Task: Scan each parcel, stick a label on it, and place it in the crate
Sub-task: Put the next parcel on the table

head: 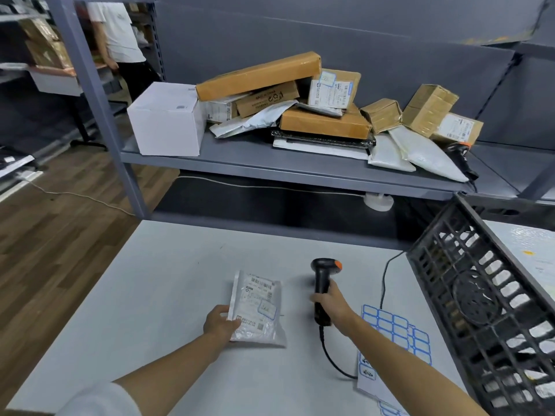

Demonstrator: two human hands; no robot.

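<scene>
The white poly mailer parcel [257, 307] lies flat on the grey table [150, 295] at lower centre, printed label up. My left hand [220, 323] pinches its near-left corner, thumb on top. Just to its right, my right hand [332, 304] has its fingers curled round the handle of the black barcode scanner [322, 285]. A sheet of blue-bordered labels [396, 331] lies further right, beside the black plastic crate [480, 295] at the right edge. Boxes and mailers [300, 106] are piled on the grey shelf [270, 163] above.

White parcel [256, 307], black orange-tipped scanner [322, 288], blue-bordered labels [396, 331]
</scene>
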